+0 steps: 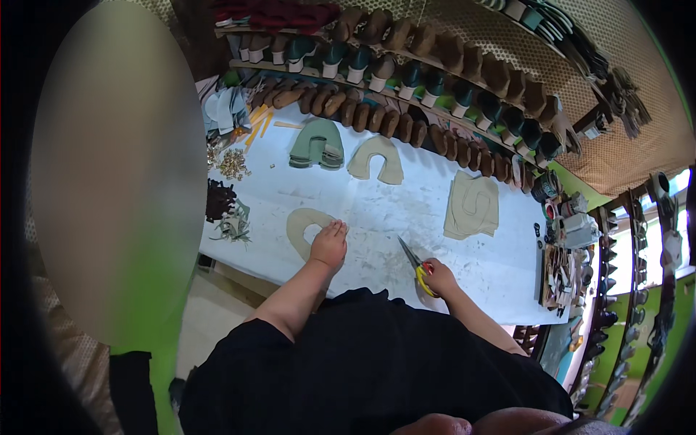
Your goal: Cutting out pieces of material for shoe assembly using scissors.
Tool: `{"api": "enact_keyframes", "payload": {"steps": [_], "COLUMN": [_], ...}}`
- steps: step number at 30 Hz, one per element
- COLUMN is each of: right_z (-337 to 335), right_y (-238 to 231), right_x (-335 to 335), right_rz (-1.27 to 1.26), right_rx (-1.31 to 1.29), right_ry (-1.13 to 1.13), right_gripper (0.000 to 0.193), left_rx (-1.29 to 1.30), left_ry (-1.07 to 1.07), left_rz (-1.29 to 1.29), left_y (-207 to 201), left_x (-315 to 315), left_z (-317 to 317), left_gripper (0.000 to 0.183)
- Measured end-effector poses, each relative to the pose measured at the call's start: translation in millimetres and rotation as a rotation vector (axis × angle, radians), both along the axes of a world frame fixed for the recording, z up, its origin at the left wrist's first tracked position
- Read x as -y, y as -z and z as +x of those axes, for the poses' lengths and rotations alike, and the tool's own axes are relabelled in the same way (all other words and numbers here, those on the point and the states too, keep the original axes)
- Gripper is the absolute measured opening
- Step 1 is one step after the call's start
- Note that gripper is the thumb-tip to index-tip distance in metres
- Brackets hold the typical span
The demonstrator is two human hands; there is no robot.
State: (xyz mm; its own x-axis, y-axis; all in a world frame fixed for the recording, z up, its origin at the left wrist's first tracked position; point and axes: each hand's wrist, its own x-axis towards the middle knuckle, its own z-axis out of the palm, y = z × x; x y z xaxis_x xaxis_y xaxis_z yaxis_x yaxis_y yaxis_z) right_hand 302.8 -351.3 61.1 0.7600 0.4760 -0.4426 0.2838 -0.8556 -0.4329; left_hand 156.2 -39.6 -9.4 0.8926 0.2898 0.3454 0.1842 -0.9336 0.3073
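My left hand [330,245] rests fingers-down on a beige horseshoe-shaped cut piece [303,226] lying flat on the white worktable [406,217]. My right hand [438,279] grips yellow-handled scissors [415,264], their closed blades pointing up and left across the table. The two hands are about a hand's width apart near the table's front edge.
More cut pieces lie further back: a green stack [317,143], a beige horseshoe piece [377,159], a beige pile [473,205]. Metal bits [233,164] and dark scraps [220,200] sit at the left. Rows of shoe lasts [406,80] line the shelves behind. Tools [562,250] crowd the right end.
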Motion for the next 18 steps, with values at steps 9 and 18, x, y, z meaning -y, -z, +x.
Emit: {"api": "enact_keyframes", "payload": {"steps": [9, 18], "right_z": [4.4, 0.8], "right_y": [-22.9, -4.9], "right_x": [-89.7, -123.2], "right_rz": [0.229, 0.224], "right_rx": [-0.894, -0.846], "right_ry": [-0.136, -0.296], "right_gripper": [0.051, 0.060], "left_rx": [0.152, 0.158], "left_ry": [-0.139, -0.089], "left_rz": [-0.128, -0.281], "left_y": [-3.6, -14.2], "left_x": [15.1, 11.6], "left_z": [-6.3, -19.8], "left_gripper": [0.026, 0.021]}}
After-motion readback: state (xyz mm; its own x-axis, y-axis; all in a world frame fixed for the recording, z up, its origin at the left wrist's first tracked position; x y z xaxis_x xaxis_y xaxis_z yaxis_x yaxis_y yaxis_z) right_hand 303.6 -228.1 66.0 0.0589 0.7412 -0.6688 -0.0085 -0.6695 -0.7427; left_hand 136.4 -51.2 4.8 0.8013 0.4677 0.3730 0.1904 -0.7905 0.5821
